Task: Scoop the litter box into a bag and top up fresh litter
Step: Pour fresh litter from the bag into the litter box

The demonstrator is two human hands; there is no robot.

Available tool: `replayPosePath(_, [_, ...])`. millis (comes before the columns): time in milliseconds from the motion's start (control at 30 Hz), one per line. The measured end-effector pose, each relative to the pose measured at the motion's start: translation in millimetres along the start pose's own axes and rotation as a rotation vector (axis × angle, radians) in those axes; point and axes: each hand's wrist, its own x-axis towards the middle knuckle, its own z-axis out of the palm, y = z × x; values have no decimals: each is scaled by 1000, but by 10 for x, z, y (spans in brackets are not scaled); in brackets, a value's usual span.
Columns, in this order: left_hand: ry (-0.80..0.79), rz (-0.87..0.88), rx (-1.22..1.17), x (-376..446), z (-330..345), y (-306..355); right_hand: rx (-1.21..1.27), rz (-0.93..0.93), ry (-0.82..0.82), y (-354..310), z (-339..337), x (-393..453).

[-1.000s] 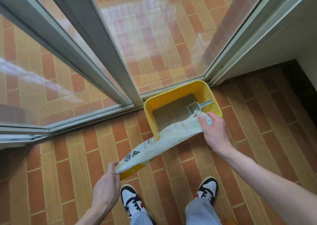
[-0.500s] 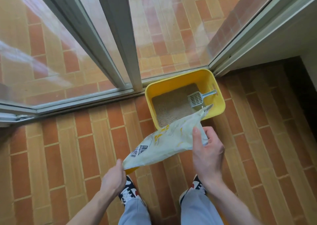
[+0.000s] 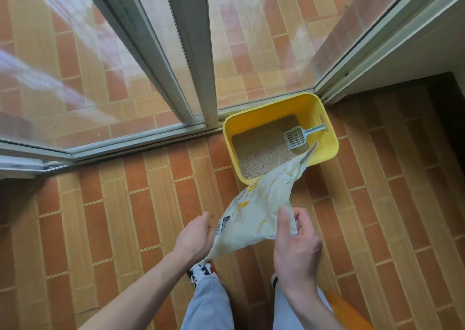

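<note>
— So, where is the litter bag?
— In the lower middle of the frame, tilted up, with its open top over the near edge of the yellow litter box.
— Who holds it?
— The right hand pinches its side, thumb on top and fingers curled under. The left hand is at the bottom corner. I cannot tell if those fingers grip it or just touch it.
— Is the bag heavy?
— I think it is soft and floppy, and looks mostly empty now. It could be slippery too. Best to hold the bottom corner and the side, so the top stays aimed.
— What is in the box?
— Brown litter and a grey scoop, up by the glass door in the upper half. Shoes stand on the brick floor below.
</note>
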Motion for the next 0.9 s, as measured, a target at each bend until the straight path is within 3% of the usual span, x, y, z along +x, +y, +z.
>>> replayPosePath(133, [115, 143, -106, 19, -286, 526, -33, -37, -49, -45, -95, -207])
replayPosePath(233, [323, 342, -183, 5, -554, 910, -43, -134, -105, -27, -195, -313])
replayPosePath(333, [425, 578, -25, 60, -879, 1156, -96, -258, -114, -25, -315, -365])
replayPosePath(433, [379, 811, 441, 146, -1204, 1297, -96, -393, -141, -24, -410, -411])
replayPosePath(500, [326, 958, 622, 175, -1321, 1308, -83, -466, -166, 21, -459, -419])
replayPosePath(600, [196, 1086, 533, 160, -1357, 1238, -66, -487, -193, 109, -518, -363])
replayPosePath(900, [40, 1082, 519, -190, -1133, 1234, -201, -501, -296, 671, -934, -172])
